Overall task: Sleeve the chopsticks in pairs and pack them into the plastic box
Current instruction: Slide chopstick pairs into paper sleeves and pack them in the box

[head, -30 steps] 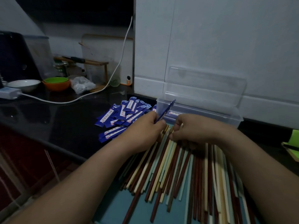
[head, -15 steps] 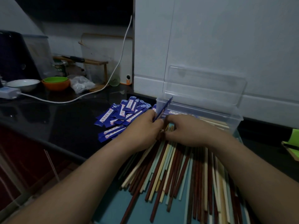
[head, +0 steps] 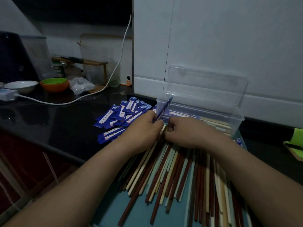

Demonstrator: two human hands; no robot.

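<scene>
Several loose chopsticks (head: 172, 174), dark red, cream and pale green, lie fanned on a teal board (head: 141, 213). My left hand (head: 144, 128) pinches a blue paper sleeve (head: 164, 108) that sticks up toward the clear plastic box (head: 236, 118). My right hand (head: 188, 131) curls its fingers round chopstick ends right beside the left hand. A pile of blue sleeves (head: 123, 117) lies left of the box. Sleeved pairs lie inside the box, and its lid stands open against the wall.
The dark countertop (head: 49, 122) carries a white cable (head: 101, 89), a white bowl (head: 21, 86), an orange and green bowl (head: 54, 84) and a plastic bag (head: 80, 85) at the back left. A green object (head: 295, 145) sits at the right edge.
Both hands have shifted slightly toward the box and closer together. The right hand moved left to meet the left hand at the sleeve's mouth; the sleeve stands more upright.
</scene>
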